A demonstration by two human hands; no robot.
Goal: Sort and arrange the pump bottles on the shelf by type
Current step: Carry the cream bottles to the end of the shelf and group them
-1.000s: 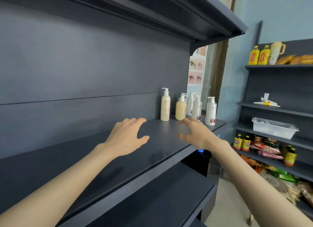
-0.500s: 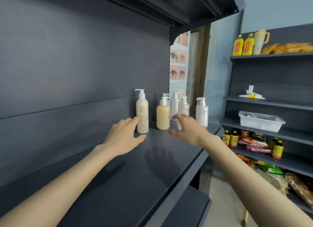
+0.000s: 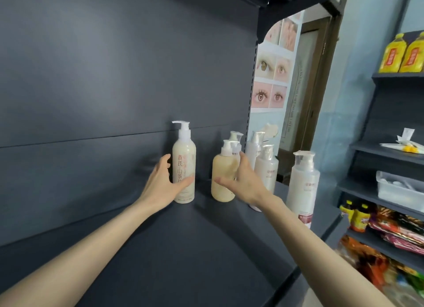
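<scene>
Several pump bottles stand at the right end of the dark shelf [image 3: 183,249]. My left hand [image 3: 160,185] cups the tall cream bottle [image 3: 184,153], thumb across its label and fingers fairly straight along its left side. A short rounded yellowish bottle [image 3: 221,169] stands to the right of it. My right hand [image 3: 244,184] is spread round this bottle, thumb in front and fingers on its right side. Another pump bottle [image 3: 236,140] stands behind it. Three white bottles [image 3: 254,146], [image 3: 267,166], [image 3: 302,183] stand further right, the last near the shelf's front corner.
The shelf's back panel is close behind the bottles and another board hangs overhead. To the right stands a second shelf unit with yellow oil bottles [image 3: 401,54], a white tray [image 3: 399,187], small bottles [image 3: 353,217] and snack packets. A poster of eyes [image 3: 270,77] hangs beyond the shelf end.
The view has come much closer to the bottles. Both hands have reached forward: the left one has arrived at the tall cream bottle, the right one at the short yellowish bottle.
</scene>
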